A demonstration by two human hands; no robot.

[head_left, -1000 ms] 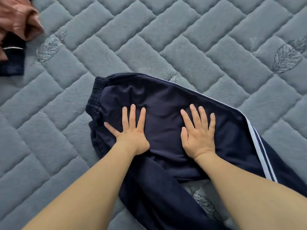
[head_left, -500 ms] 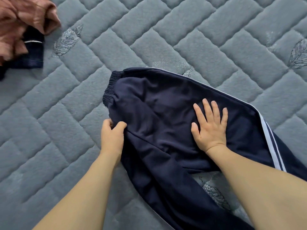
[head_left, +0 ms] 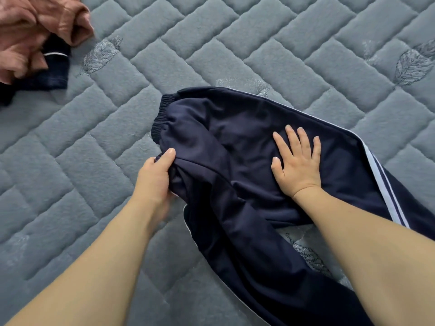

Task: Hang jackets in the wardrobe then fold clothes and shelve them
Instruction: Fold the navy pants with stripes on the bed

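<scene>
Left hand (head_left: 155,177) pinching waistband edge of navy track pants (head_left: 235,142); right hand (head_left: 297,165) pressing flat, fingers spread, on pants lying on quilted mattress (head_left: 259,38).

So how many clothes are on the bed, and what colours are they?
Navy: 2, the navy track pants under the hands and a small navy garment at top left.
Pinkish brown: 1, the crumpled pinkish-brown garment lying partly over that small navy one.
Total: 3 clothes on the grey quilted bed cover.
</scene>
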